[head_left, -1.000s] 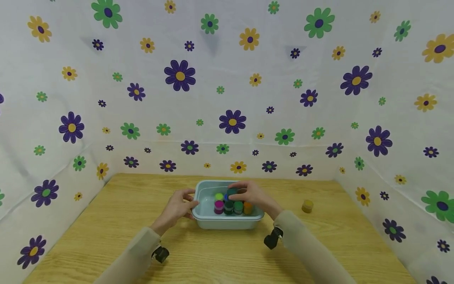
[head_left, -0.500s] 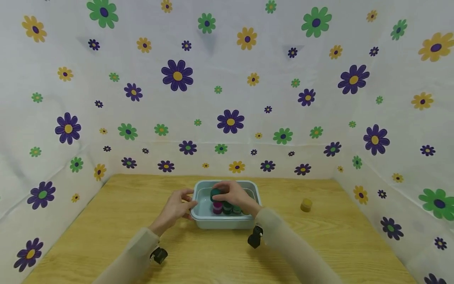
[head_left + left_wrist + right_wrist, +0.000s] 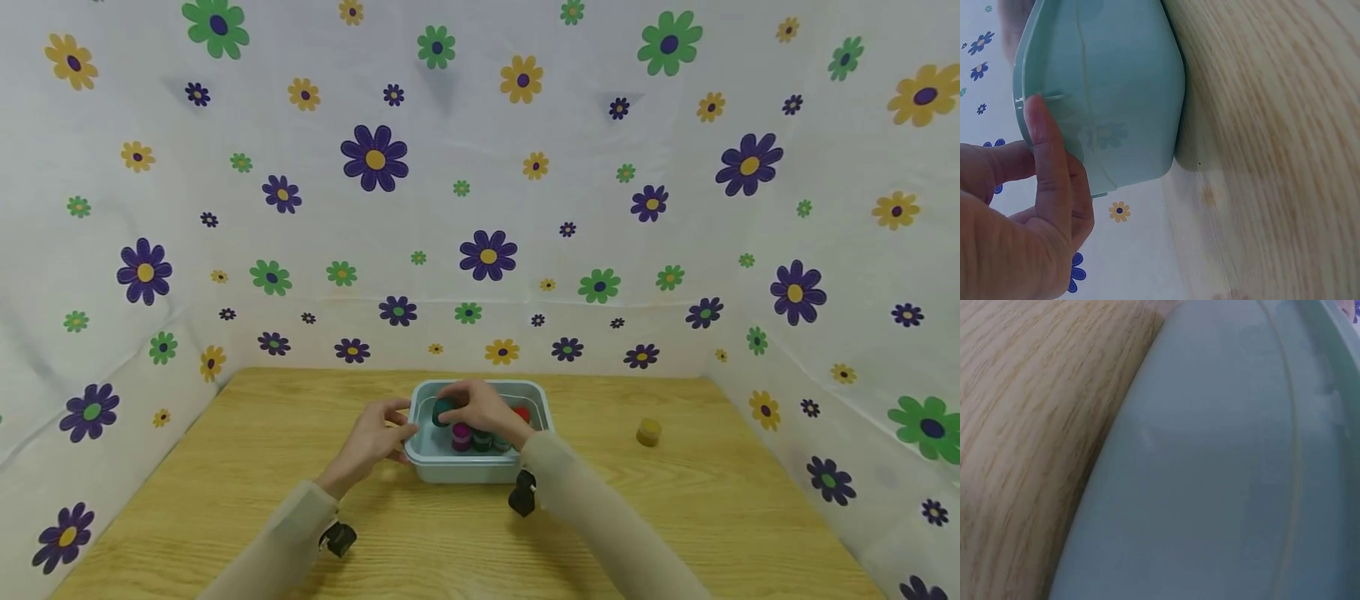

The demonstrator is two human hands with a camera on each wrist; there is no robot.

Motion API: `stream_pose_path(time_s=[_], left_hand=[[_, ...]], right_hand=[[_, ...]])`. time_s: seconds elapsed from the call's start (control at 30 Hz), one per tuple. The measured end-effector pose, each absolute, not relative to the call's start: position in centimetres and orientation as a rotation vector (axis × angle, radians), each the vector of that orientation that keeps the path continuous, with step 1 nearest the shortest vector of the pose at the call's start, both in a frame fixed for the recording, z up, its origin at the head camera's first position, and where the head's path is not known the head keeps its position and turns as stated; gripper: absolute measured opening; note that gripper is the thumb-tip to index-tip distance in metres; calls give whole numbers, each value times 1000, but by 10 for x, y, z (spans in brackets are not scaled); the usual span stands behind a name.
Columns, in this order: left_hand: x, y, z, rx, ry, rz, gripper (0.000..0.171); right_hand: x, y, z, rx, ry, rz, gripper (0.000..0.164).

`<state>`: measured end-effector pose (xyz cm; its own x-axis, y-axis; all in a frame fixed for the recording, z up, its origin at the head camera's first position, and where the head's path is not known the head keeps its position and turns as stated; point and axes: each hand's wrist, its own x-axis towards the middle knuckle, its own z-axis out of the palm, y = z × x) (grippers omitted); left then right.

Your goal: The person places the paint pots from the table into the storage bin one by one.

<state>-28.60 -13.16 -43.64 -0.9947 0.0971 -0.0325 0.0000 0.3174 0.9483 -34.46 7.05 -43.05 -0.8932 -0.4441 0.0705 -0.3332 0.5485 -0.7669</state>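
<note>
A light blue plastic tub stands on the table with several small paint jars inside. At its left end my left hand grips the rim; in the left wrist view the fingers lie along the tub's wall. My right hand reaches into the tub from the right and pinches a teal paint jar near the left end. Beside it are a magenta jar and a dark green jar. A red jar shows behind the wrist. The right wrist view shows mostly tub wall.
A yellow jar stands alone on the wooden table, right of the tub. Flower-printed white cloth hangs behind and along both sides of the table.
My right hand has moved left inside the tub, carrying the teal jar from the right part to the left end. The left hand has kept its place on the rim.
</note>
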Motion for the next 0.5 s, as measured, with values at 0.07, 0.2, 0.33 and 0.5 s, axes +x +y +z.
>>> stream_pose_path(time_s=[0.07, 0.2, 0.33, 0.5], left_hand=[[-286, -132, -436, 78, 2487, 1784, 44], [-285, -131, -436, 67, 2496, 1773, 44], [-286, -131, -436, 75, 2490, 1774, 45], [-286, -130, -436, 78, 2482, 1778, 45]], right_hand=[[-345, 68, -433, -688, 2669, -1226, 33], [-345, 66, -436, -672, 2697, -1167, 33], [-344, 66, -437, -611, 2695, -1178, 33], [-345, 66, -439, -639, 2731, -1138, 32]])
